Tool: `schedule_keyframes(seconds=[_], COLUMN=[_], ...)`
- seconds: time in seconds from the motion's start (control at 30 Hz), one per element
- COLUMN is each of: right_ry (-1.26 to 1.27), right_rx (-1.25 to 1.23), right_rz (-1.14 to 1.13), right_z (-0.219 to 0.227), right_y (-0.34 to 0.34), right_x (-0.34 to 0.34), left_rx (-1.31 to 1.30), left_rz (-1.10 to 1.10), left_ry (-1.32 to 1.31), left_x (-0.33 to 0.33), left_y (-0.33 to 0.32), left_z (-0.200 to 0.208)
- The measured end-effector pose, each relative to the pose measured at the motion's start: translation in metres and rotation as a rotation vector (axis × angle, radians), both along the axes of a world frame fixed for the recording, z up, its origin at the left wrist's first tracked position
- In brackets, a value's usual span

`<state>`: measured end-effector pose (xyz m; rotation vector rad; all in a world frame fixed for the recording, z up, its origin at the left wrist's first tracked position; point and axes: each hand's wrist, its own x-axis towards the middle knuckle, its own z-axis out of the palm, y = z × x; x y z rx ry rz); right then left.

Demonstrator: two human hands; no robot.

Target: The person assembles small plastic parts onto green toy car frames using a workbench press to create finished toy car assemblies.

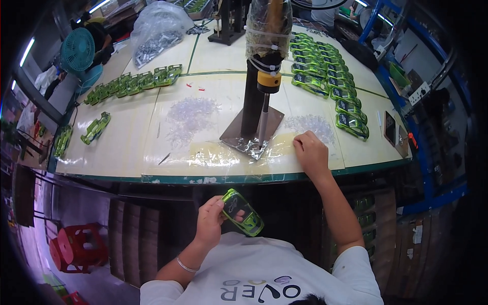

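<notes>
My left hand (209, 219) grips a green toy car body shell (246, 217) by its edge, tilted above my lap in front of the table edge. The shell has a dark clear middle. My right hand (312, 152) rests at the table's front, its fingers bent and pressed together; what they pinch, if anything, is too small to see. Just behind that hand lies a scatter of small clear plastic pieces (316, 126). Left of it, a slim pointed tool (264, 122) hangs upright from a black post (250, 101) on a metal base plate (235, 133).
Rows of green car shells (351, 122) line the right side; more shells (134, 85) stand at left. Another pile of clear pieces (190, 119) lies left of the post. A bag of parts (158, 31), a phone (390, 127), a fan (78, 50) and red stools (84, 246) surround me.
</notes>
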<state>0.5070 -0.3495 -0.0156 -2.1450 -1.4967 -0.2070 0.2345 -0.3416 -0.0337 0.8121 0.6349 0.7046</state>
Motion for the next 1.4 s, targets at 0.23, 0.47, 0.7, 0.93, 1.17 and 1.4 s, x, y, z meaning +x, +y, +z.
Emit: schedule_keyframes(seconds=[0.23,0.47,0.7,0.93,1.17,1.4], right_ry=[-0.092,0.134,0.307,0.492,0.561,1.229], right_rx=[0.014,-0.198,-0.334,-0.237,-0.159,-0.097], right_rz=[0.019,-0.08,-0.046,0.035,0.108,0.371], right_z=[-0.002,0.012,0.016,0.012,0.01,0.034], right_y=[-0.009,-0.009,-0.002,-0.011,-0.019,-0.053], right_x=[0.001,0.006,0.017,0.015,0.014,-0.042], left_rx=[0.008,0.015,0.033,0.04,0.044,0.103], left_rz=[0.006,0.001,-0.023,-0.016,-0.045,-0.121], left_ry=[0.002,0.005,0.007,0.023,0.033,0.034], left_x=[-0.001,-0.001,0.002,0.0,0.004,0.01], left_y=[-0.002,-0.005,-0.007,-0.007,-0.008,-0.009], left_z=[0.0,0.0,0.005,0.004,0.008,0.014])
